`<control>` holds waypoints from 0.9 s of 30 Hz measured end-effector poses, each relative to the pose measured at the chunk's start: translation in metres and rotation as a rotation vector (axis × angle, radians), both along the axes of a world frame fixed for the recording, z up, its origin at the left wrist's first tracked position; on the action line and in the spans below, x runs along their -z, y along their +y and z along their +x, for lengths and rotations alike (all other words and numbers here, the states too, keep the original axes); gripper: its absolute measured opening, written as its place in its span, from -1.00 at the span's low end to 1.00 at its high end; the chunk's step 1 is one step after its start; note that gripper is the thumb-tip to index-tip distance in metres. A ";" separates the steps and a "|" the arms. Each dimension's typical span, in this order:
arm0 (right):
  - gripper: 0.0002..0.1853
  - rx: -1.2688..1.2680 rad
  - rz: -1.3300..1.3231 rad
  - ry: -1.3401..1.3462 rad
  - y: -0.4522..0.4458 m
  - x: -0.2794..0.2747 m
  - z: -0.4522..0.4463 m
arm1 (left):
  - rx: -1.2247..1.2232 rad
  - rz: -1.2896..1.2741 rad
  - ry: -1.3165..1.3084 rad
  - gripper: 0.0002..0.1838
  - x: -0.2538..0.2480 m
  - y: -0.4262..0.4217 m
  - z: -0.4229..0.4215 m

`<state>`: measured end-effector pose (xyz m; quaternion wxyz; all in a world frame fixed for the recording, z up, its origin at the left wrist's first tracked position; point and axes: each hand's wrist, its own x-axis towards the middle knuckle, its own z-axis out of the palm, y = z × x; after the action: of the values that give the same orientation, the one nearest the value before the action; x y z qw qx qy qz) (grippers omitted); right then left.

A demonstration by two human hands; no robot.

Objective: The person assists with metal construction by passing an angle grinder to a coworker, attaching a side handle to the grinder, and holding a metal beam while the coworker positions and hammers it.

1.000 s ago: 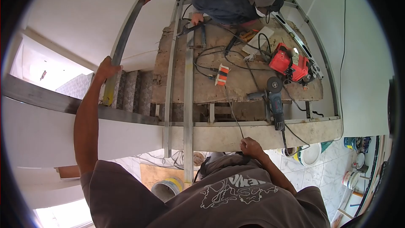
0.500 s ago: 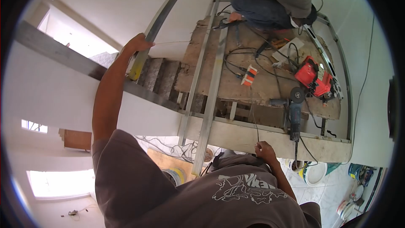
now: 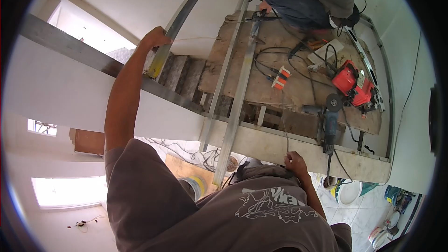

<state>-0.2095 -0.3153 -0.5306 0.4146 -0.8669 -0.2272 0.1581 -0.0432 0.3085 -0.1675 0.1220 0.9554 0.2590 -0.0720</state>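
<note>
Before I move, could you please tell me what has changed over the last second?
The hammer-like tool by the co-worker's hand has shifted left and now overlaps the metal tube in view; the camera turned. The left hand stays on the metal bar; the grinder lies as before.

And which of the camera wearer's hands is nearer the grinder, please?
Right: the right hand is below and left of the grinder in view; the left hand is much farther left, on the metal bar.

Has white walls point(image 3: 413, 158) on both sides, grey steps point(image 3: 193, 73) left of centre, pale veined floor tiles point(image 3: 343, 215) below. Glares white through an opening point(image 3: 67, 192) at lower left — perhaps a window, too washed-out to tell.
</note>
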 end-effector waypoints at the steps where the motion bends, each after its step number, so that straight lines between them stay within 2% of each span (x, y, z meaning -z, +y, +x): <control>1: -0.76 0.003 0.006 -0.006 -0.002 0.000 0.000 | -0.005 -0.009 -0.008 -0.38 0.002 0.003 -0.001; 7: -0.77 0.017 -0.003 0.006 -0.007 0.004 0.002 | 0.066 0.217 -0.083 -0.42 0.007 0.000 -0.008; 10: -0.77 0.013 -0.022 0.017 -0.009 0.002 0.002 | 0.014 0.192 -0.079 -0.44 0.005 -0.008 -0.014; 11: -0.77 0.010 -0.036 0.023 -0.010 -0.001 0.001 | 0.079 0.260 -0.089 -0.41 0.007 -0.008 -0.017; 14: -0.78 -0.007 -0.057 0.025 -0.012 -0.004 0.003 | 0.000 0.342 -0.138 -0.36 0.008 -0.030 -0.021; 15: -0.78 -0.013 -0.060 0.026 -0.013 -0.004 0.002 | -0.047 0.386 -0.176 -0.32 0.009 -0.043 -0.024; 18: -0.78 0.010 -0.034 0.000 -0.015 -0.004 0.001 | 0.144 0.357 -0.542 -0.36 0.006 -0.112 -0.044; 20: -0.79 0.012 -0.028 -0.022 -0.016 -0.001 0.000 | 0.313 0.177 -0.750 -0.42 0.022 -0.146 -0.054; 22: -0.79 0.007 -0.034 -0.029 -0.016 -0.001 0.002 | 0.354 0.043 -0.725 -0.50 0.032 -0.197 -0.074; 24: -0.79 -0.004 -0.053 -0.020 -0.017 -0.005 0.002 | 0.370 -0.201 -0.678 -0.57 0.058 -0.241 -0.093; 26: -0.78 0.001 -0.044 -0.034 -0.017 -0.006 0.001 | 0.468 -0.369 -0.646 -0.60 0.106 -0.268 -0.113; 27: -0.78 0.004 -0.039 -0.040 -0.017 -0.007 0.001 | 0.423 -0.491 -0.582 -0.61 0.127 -0.286 -0.124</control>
<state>-0.2082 -0.3327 -0.5241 0.3934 -0.8782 -0.2308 0.1442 -0.1674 0.0226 -0.2948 0.3959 0.9107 -0.0126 0.1172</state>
